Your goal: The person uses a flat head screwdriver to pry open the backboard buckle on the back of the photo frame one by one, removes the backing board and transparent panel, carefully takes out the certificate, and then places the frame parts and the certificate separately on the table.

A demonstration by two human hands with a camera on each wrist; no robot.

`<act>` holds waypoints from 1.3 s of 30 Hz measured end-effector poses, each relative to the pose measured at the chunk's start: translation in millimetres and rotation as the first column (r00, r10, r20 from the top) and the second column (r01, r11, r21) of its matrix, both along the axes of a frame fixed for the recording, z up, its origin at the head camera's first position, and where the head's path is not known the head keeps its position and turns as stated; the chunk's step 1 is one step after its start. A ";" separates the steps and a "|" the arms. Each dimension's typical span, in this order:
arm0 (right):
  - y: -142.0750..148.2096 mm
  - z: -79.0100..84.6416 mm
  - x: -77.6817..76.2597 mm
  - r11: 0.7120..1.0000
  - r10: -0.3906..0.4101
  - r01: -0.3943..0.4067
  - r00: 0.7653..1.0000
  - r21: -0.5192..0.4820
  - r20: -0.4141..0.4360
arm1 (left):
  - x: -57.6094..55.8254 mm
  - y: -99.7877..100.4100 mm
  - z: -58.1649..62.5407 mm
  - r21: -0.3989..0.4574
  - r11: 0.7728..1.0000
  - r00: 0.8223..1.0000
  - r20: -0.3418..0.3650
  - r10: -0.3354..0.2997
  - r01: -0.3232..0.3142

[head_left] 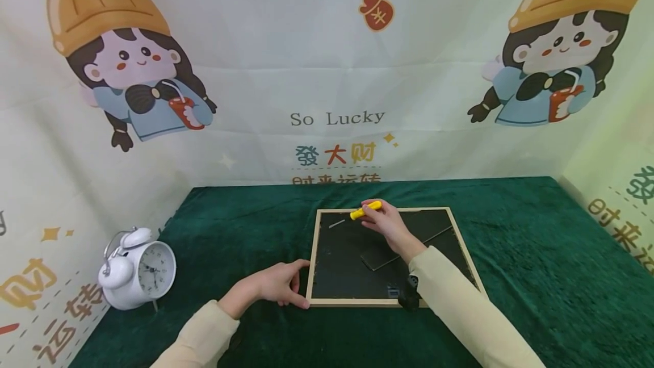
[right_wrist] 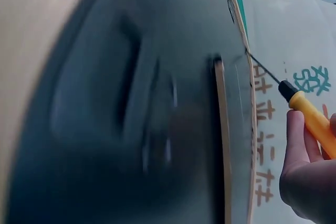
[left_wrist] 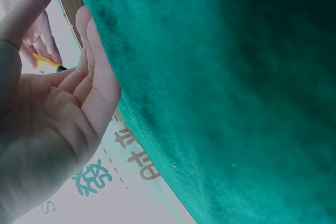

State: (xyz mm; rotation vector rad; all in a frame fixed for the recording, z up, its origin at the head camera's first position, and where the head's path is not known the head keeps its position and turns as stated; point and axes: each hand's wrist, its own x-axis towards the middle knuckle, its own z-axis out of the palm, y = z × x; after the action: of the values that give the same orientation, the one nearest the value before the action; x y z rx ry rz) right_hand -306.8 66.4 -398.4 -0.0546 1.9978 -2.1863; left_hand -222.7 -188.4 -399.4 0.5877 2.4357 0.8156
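Note:
A picture frame point(head_left: 352, 302) with a pale wooden border lies on green cloth, its black back panel point(head_left: 334, 266) facing up. My right hand point(head_left: 390, 229) grips the yellow handle of a screwdriver point(head_left: 366, 210) over the panel's far part. In the right wrist view the screwdriver point(right_wrist: 310, 116) shows a black collar, and its thin shaft points at the frame's edge point(right_wrist: 252, 129). Beside the frame's left side is my left hand point(head_left: 280, 284), thumb and index finger touching the border. The left wrist view shows its fingers point(left_wrist: 97, 82) loosely bent.
A stand flap point(head_left: 380, 257) lies flat against the panel. On the left, a white alarm clock point(head_left: 155, 271) stands on the green cloth point(head_left: 245, 226). A printed white backdrop point(head_left: 327, 84) rises behind the table and along its sides.

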 end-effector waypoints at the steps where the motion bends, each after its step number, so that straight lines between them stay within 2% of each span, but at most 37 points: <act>1: -3.1 -1.7 -0.5 1.000 -0.008 0.008 1.000 -0.004 0.009 | -0.1 0.0 0.2 0.001 1.000 1.000 0.001 -0.001 0.001; 10: -18.3 -7.9 -3.9 0.996 -0.047 0.052 0.997 -0.071 0.061 | -1.7 1.0 0.9 -0.012 1.000 1.000 0.021 0.018 -0.018; 15: -19.0 -8.9 -3.3 0.994 -0.060 0.065 0.996 -0.088 0.061 | -5.9 1.3 0.1 0.004 0.998 0.998 0.030 0.057 -0.057; 21: -19.1 -10.5 -4.0 0.990 -0.068 0.078 0.994 -0.120 0.087 | -13.4 2.9 -3.2 0.009 0.995 0.994 -0.029 0.101 -0.101; 25: -18.9 -12.7 -5.6 0.987 -0.066 0.081 0.992 -0.142 0.107 | -17.2 6.1 -4.0 -0.002 0.995 0.993 -0.058 0.101 -0.102; 33: -18.9 -16.8 -6.8 0.961 -0.096 0.143 0.975 -0.237 0.200 | -18.4 8.9 -0.6 -0.008 0.995 0.994 -0.042 0.097 -0.097; 39: -18.9 -18.2 -7.2 0.954 -0.110 0.161 0.973 -0.254 0.205 | -18.9 8.4 -0.4 0.002 0.996 0.995 -0.034 0.093 -0.093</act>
State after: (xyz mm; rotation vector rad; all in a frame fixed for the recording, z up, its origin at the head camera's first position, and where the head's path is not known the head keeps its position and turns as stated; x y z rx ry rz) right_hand -314.0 47.5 -416.5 0.2531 1.6389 -2.4328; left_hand -241.6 -180.0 -399.9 0.4947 2.5103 0.8494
